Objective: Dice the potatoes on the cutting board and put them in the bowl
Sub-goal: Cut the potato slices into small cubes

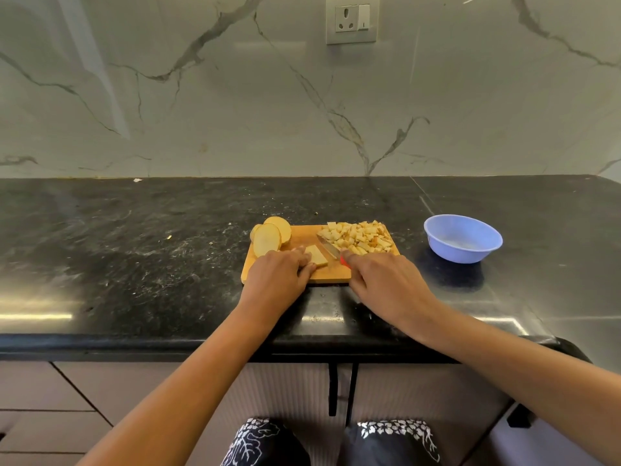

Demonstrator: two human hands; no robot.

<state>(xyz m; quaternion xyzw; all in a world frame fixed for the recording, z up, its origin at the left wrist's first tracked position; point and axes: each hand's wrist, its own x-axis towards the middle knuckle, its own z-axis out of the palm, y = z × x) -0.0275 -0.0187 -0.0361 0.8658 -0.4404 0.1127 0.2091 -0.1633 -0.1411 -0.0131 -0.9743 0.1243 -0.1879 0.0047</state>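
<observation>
At the bottom of the frame we saw two knees (pixel 268 442) in dark cloth with a white print, and behind them the cupboard fronts (pixel 67 398) under the counter (pixel 134 247). Both forearms reached up from the lower corners to the board (pixel 331 275), which lay near the counter's front edge, a little right of centre.

The left hand (pixel 279 274) rested on the board's near left part, its fingers curled down onto a flat potato slab (pixel 317 255) and pinning it in place. The right hand (pixel 383 284) sat just to the right, its fingers wrapped round the red handle of a knife (pixel 327 245). The blade pointed up and left, lying close by the slab's right edge; we could not tell whether it touched the slab.

Further back on the board, a few round slices (pixel 268 237) leaned together at the upper left corner, partly overhanging the edge. A heap of dice (pixel 359 237) covered the upper right corner. The blue bowl (pixel 457 252) stood on the counter right of the board, apart from it, and we saw no potato in it.

Behind the counter rose a veined marble wall (pixel 201 112), with a socket (pixel 352 20) at the top centre.
</observation>
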